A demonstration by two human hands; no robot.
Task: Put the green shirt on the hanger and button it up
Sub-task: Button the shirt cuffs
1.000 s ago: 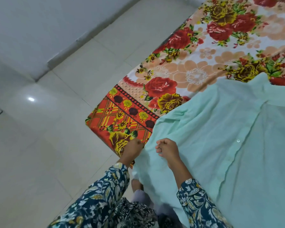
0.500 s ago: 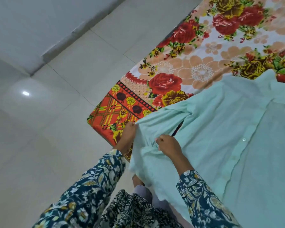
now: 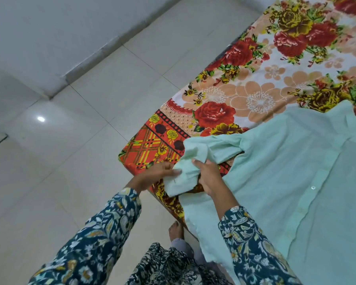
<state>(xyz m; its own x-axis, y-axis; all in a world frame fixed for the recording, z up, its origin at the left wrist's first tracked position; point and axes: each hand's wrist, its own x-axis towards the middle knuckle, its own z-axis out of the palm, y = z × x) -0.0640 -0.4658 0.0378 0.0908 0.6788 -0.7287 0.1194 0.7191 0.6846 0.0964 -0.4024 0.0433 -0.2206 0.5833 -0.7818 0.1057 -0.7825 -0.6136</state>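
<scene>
Both hands grip the bunched sleeve (image 3: 210,147) — left hand (image 3: 158,174) fingers pinching its cuff, right hand (image 3: 209,175) clamped round it — green shirt (image 3: 286,182) spreading rightward across the bed (image 3: 224,95).

- Soft, even indoor light keeps the scene bright, with only faint shadows.
- One small white glare spot (image 3: 41,119) shines on the glossy floor tiles (image 3: 74,161), reflecting light from above.
- The wide-angle lens tilts the view and bends the tile joints near the edges.
- The left hand (image 3: 158,173) looks slightly motion-smeared, while the floral sheet (image 3: 245,95) stays sharp.
</scene>
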